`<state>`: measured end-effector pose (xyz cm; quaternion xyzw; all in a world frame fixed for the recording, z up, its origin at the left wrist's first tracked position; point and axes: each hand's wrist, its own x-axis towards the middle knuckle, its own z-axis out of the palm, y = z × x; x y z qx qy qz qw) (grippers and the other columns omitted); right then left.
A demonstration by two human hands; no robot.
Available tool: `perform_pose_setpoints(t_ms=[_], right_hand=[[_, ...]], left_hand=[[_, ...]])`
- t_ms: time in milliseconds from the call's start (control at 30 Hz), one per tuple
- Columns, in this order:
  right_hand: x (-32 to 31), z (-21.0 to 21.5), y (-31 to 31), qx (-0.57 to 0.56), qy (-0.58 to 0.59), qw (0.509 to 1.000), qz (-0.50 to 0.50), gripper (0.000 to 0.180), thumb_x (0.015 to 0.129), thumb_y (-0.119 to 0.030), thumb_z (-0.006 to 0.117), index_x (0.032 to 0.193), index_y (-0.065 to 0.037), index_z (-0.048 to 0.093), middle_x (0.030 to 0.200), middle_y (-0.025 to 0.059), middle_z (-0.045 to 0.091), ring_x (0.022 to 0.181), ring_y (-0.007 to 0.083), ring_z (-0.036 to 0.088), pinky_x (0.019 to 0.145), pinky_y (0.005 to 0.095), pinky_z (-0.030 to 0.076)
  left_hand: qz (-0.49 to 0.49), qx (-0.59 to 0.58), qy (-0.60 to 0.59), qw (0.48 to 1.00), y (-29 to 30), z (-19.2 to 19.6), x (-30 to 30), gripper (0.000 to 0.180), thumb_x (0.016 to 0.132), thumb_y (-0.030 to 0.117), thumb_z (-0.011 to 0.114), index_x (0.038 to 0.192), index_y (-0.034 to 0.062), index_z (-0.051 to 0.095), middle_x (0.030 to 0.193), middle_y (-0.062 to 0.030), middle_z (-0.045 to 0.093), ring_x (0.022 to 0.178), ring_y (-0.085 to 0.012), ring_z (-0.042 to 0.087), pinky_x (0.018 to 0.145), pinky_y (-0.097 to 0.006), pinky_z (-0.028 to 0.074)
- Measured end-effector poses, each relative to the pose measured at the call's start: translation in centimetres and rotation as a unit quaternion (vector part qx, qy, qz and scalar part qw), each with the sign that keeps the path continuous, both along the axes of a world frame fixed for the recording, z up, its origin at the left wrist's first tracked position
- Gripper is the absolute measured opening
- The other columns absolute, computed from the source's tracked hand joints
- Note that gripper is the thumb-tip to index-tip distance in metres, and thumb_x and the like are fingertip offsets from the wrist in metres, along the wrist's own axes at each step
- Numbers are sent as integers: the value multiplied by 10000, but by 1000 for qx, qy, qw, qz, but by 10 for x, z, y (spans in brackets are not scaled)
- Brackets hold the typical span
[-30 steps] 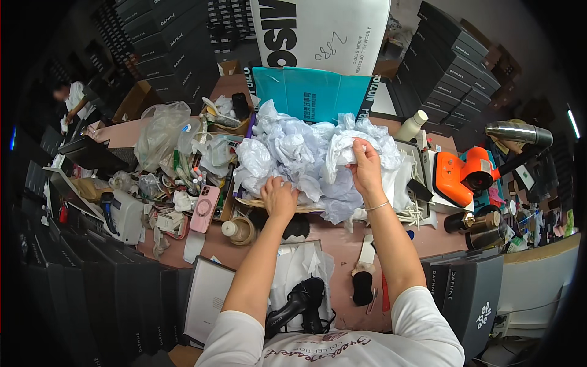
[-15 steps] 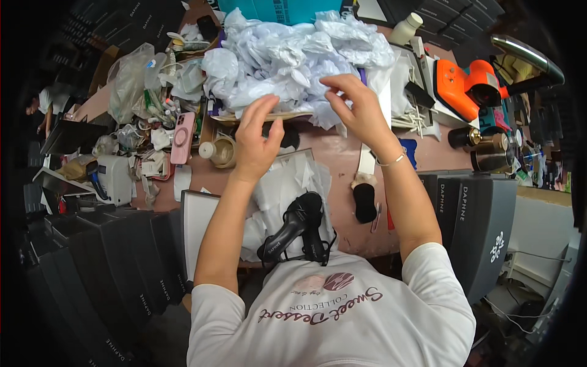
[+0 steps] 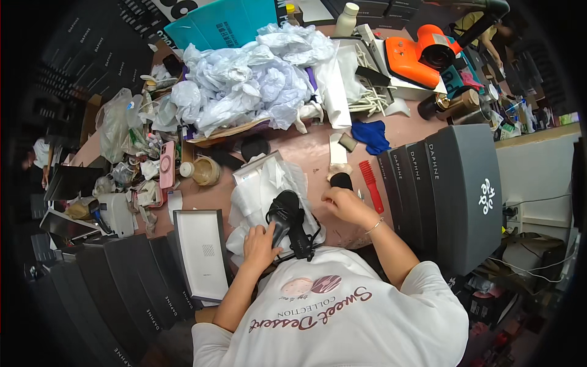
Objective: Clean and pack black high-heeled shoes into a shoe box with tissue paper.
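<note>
A pair of black strappy sandals (image 3: 288, 221) lies on white tissue paper (image 3: 264, 191) in an open box right in front of me. My left hand (image 3: 259, 246) grips the nearer sandal at its lower left, index finger stretched along it. To the right, my right hand (image 3: 343, 204) is curled on the black head of a brush (image 3: 340, 180) whose pale handle points away across the pink table (image 3: 306, 153). A bracelet is on that wrist.
A red comb (image 3: 370, 186) lies right of the brush, beside a row of grey boxes (image 3: 446, 183). A grey box lid (image 3: 202, 252) is at my left. Crumpled white paper (image 3: 244, 85) is heaped at the back, with an orange device (image 3: 420, 54), a blue cloth (image 3: 370, 136) and a pink phone (image 3: 166, 164).
Both hands have come down from the crumpled paper heap at the back to the near edge. The left is now on the sandals and the right on the brush. My view tilted downward.
</note>
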<state>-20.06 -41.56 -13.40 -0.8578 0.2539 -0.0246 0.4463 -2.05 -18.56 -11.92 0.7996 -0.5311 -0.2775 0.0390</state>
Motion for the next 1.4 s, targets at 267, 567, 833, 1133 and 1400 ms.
perform_pose_setpoints(t_ms=[267,567,833,1133,1400], right_hand=[[23,37,-31,-29,-92,994,-61,164,824,-102,612,923,25,644,870,195,655,859,347,630,755,411,488],[165,22,-166,-330,15,942,55,209,802,-101,549,957,-45,679,954,172,660,889,345,629,760,433,502],[227,7,-169,-405,155,892,129,158,798,-173,586,813,-50,684,857,176,683,822,339,671,699,420,541],[206,17,-170,-436,42,899,19,155,775,-100,556,922,-58,577,877,168,661,837,335,643,661,484,488],[104,37,-187,94,-251,917,-295,255,804,-35,501,1019,15,628,893,88,649,743,164,621,667,295,497]], left_hand=[[114,-120,75,983,20,30,14,643,629,148,720,1233,32,534,1011,-176,562,960,-349,557,837,-415,458],[155,-109,104,976,47,64,14,548,659,151,686,1183,35,576,1051,-156,567,918,-358,598,804,-415,489],[214,-80,108,968,77,56,6,526,666,146,686,1171,39,582,1063,-142,560,924,-343,588,817,-407,487],[173,-88,111,975,71,68,12,554,671,196,719,1187,46,583,1058,-139,558,914,-330,597,799,-402,490],[129,-155,119,972,56,76,16,562,661,177,687,1196,42,577,1069,-145,562,910,-346,605,809,-401,496]])
